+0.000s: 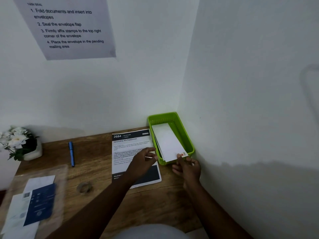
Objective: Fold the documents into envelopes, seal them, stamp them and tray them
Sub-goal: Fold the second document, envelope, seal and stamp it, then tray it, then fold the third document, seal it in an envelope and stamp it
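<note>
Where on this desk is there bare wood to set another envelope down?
Bare wood lies between the blue pen and the printed sheet, beyond the tape roll, and along the near edge under the forearms. The right corner is crowded: green tray, stamped envelope, right hand and left hand.

a white envelope [168,143] with a stamp [184,154] at its near corner lies slanted in the green tray [185,135], its near end over the rim. the right hand [188,168] pinches that corner; the left hand [144,161] hovers beside it, fingers relaxed, above a printed document [128,144] on the wooden surface [100,152]. a blue pen [71,153], tape roll [84,187], flowers [16,140] and blurred papers [37,200] lie left.
</note>
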